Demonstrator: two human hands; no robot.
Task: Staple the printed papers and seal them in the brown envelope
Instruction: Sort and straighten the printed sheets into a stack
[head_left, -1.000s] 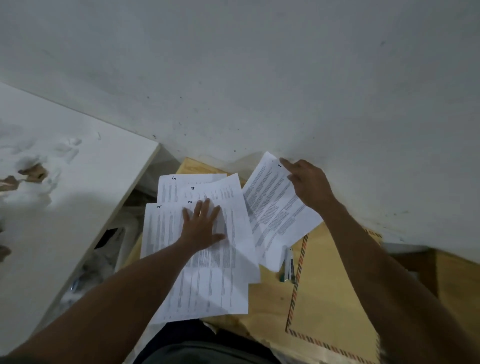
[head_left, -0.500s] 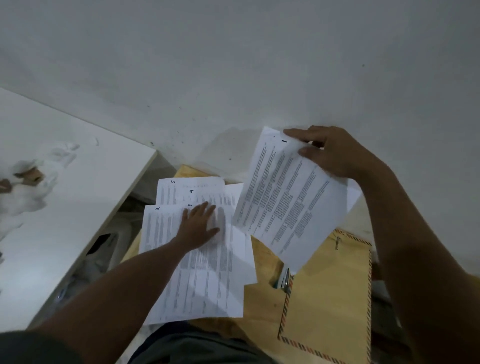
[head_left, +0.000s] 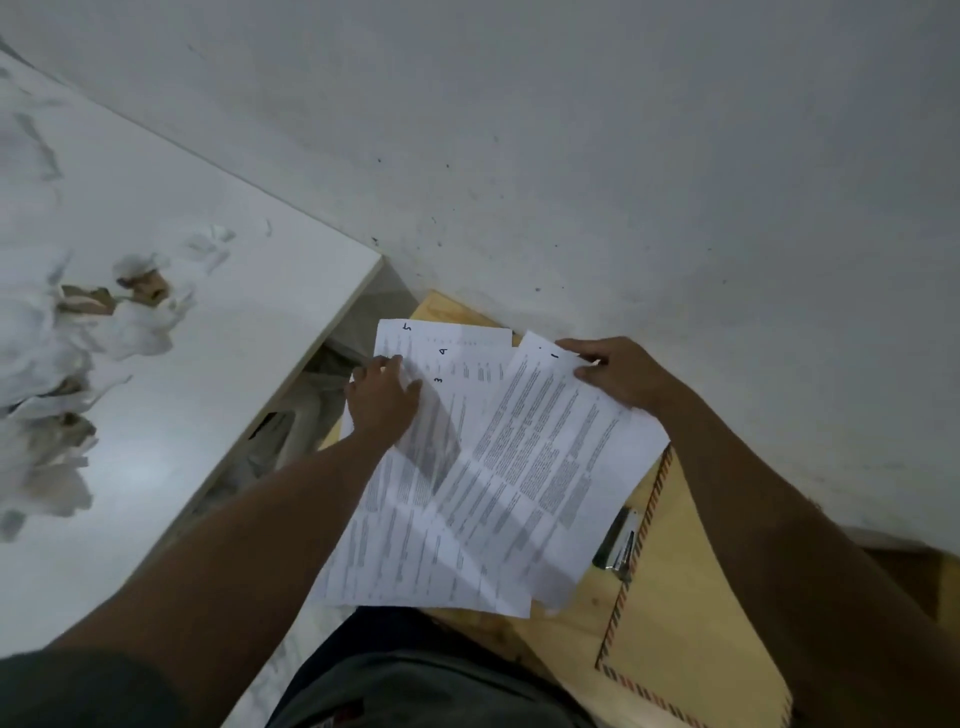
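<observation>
Both bare forearms reach upward to the frame centre. The left hand (head_left: 382, 400) lies flat, fingers spread; the right hand (head_left: 621, 374) pinches with thumb and fingers.

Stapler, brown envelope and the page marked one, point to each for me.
stapler (head_left: 617, 543), head view, its metal body.
brown envelope (head_left: 680, 613), head view, bare face inside the striped border.
page marked 1 (head_left: 545, 467), head view, middle of the printed text.
</observation>
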